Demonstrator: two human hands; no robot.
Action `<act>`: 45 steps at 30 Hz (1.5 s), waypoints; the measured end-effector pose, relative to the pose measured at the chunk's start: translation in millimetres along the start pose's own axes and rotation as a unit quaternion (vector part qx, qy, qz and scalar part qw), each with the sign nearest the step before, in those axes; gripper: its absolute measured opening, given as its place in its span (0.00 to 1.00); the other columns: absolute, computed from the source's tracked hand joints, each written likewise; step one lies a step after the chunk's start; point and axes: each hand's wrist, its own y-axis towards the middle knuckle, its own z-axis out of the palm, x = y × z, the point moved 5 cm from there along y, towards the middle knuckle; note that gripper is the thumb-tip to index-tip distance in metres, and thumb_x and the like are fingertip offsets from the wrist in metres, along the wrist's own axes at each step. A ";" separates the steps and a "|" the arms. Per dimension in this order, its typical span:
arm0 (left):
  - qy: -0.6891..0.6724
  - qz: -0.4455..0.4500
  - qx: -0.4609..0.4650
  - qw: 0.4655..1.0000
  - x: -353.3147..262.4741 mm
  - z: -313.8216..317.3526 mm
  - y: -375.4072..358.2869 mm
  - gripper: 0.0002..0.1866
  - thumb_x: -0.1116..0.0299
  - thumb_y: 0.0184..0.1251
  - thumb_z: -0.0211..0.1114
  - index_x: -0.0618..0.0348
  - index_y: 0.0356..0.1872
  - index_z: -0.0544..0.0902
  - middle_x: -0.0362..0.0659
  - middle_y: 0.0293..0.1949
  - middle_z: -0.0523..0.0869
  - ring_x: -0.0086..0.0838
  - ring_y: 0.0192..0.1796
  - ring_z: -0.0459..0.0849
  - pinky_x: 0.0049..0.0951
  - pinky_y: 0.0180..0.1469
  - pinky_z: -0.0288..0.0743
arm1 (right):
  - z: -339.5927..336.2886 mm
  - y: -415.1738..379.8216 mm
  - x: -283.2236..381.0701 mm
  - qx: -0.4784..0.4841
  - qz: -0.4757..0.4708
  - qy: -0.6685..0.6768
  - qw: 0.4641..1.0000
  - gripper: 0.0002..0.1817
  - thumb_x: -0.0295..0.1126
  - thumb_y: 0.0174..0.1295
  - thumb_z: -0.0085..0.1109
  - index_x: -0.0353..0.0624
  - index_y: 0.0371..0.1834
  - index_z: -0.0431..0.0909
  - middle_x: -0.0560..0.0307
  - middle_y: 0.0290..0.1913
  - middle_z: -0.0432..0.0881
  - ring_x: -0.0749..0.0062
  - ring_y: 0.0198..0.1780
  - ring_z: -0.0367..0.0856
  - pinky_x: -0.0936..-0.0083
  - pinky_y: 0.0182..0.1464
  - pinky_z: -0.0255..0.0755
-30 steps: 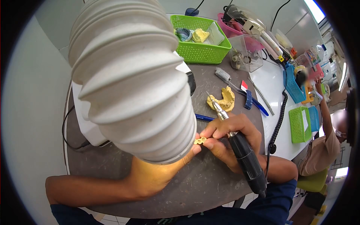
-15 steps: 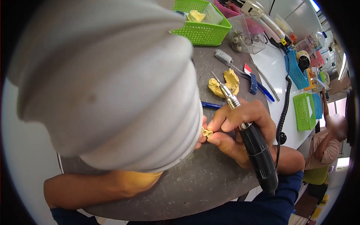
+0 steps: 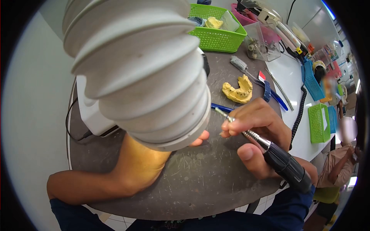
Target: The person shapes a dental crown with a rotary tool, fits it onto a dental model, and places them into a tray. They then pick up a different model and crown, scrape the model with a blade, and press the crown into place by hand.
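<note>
Right hand [image 3: 269,121], bent fingers grasping a black-and-silver drill [image 3: 286,164] at its metal neck; the thumb lies beside the barrel, and whether it touches cannot be told. The drill slants past the fingertips, its thin bit pointing outward and to their left, apart from the left hand's fingertips. Left hand [image 3: 152,157], largely concealed by a white ribbed hose [image 3: 142,73]; a few fingertips emerge to the left of the right fingers, beside the hose's rim. Whether the left fingers are clenched, released or grasping something cannot be told.

Just beyond the bit, a blue rod [image 3: 221,107] lies on the grey surface [image 3: 216,184], partly covered by the hose and the right hand. Farther out from the right fingers rests a yellow tooth model [image 3: 238,95], arch-shaped. Beyond and to its right lies a brush [image 3: 238,63] with a blue handle, a red-and-blue strip [image 3: 267,90] against it, and then a thin metal tool [image 3: 280,89].

Farthest ahead of the fingers stand a green basket [image 3: 219,40] containing a yellow cast [image 3: 214,22], and a clear box [image 3: 273,56]. To the right of the right hand, a coiled cord [image 3: 300,119] hangs near a second green basket [image 3: 318,125]; another person [image 3: 339,169] is well apart. Left of the fingers, behind the hose, sits a white machine [image 3: 94,109].
</note>
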 end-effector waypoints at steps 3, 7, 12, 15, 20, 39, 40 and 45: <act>0.042 -0.024 -0.044 0.998 5.6 -6.8 -6.1 0.15 0.70 0.76 0.61 0.64 0.58 0.74 0.47 0.48 0.84 0.31 0.50 0.87 0.28 0.54 0.83 | 4.5 4.5 0.3 0.027 0.006 -0.021 0.999 0.13 0.22 0.49 0.71 0.35 0.40 0.84 0.51 0.33 0.86 0.68 0.31 0.84 0.77 0.34 0.77; 0.174 -0.011 -0.120 0.977 21.4 -28.2 -7.5 0.16 0.70 0.76 0.63 0.64 0.58 0.74 0.48 0.48 0.84 0.31 0.51 0.86 0.28 0.55 0.83 | 7.6 3.6 1.0 0.017 0.007 0.000 1.000 0.13 0.20 0.48 0.70 0.35 0.38 0.83 0.50 0.33 0.86 0.65 0.34 0.88 0.76 0.36 0.81; 0.127 -0.030 -0.047 0.990 22.9 -25.0 -8.6 0.15 0.71 0.76 0.61 0.65 0.58 0.74 0.50 0.49 0.84 0.32 0.52 0.86 0.29 0.55 0.83 | 11.2 0.9 -1.6 0.072 0.025 0.033 0.997 0.14 0.25 0.56 0.69 0.37 0.42 0.74 0.52 0.32 0.78 0.62 0.36 0.84 0.60 0.49 0.82; -0.033 -0.050 -0.051 0.997 13.2 -14.0 -5.0 0.13 0.73 0.77 0.59 0.65 0.57 0.74 0.51 0.50 0.83 0.33 0.53 0.85 0.30 0.58 0.82 | 11.6 5.4 -2.5 0.076 -0.008 0.016 0.997 0.13 0.25 0.57 0.69 0.36 0.41 0.75 0.52 0.29 0.78 0.63 0.31 0.83 0.57 0.48 0.83; -0.023 -0.050 -0.025 0.998 5.4 -9.3 -5.1 0.11 0.74 0.77 0.58 0.66 0.55 0.74 0.52 0.52 0.81 0.34 0.56 0.84 0.31 0.62 0.80 | 13.6 7.1 -1.6 0.078 -0.008 -0.006 0.997 0.12 0.24 0.56 0.68 0.33 0.39 0.75 0.52 0.26 0.80 0.68 0.28 0.82 0.52 0.54 0.83; 0.020 -0.053 0.011 0.998 2.4 -7.1 -5.1 0.10 0.73 0.78 0.57 0.69 0.52 0.74 0.50 0.53 0.78 0.33 0.60 0.82 0.31 0.66 0.77 | 14.6 9.9 -0.1 0.045 -0.003 -0.006 0.999 0.11 0.18 0.47 0.70 0.31 0.34 0.79 0.49 0.27 0.81 0.61 0.31 0.87 0.59 0.47 0.87; 0.026 -0.050 0.010 0.998 1.9 -7.2 -5.1 0.10 0.73 0.78 0.56 0.69 0.52 0.74 0.50 0.53 0.78 0.33 0.60 0.82 0.31 0.67 0.77 | 14.7 9.9 -0.4 0.043 -0.004 -0.008 0.999 0.11 0.18 0.47 0.70 0.31 0.34 0.79 0.50 0.27 0.81 0.60 0.31 0.87 0.60 0.47 0.87; 0.041 -0.039 0.026 0.998 2.2 -8.9 -4.7 0.09 0.73 0.78 0.56 0.67 0.52 0.75 0.50 0.54 0.77 0.33 0.60 0.82 0.32 0.67 0.76 | 14.8 10.4 0.0 0.046 0.006 -0.014 0.999 0.12 0.18 0.46 0.71 0.31 0.34 0.79 0.50 0.27 0.82 0.58 0.33 0.88 0.60 0.48 0.86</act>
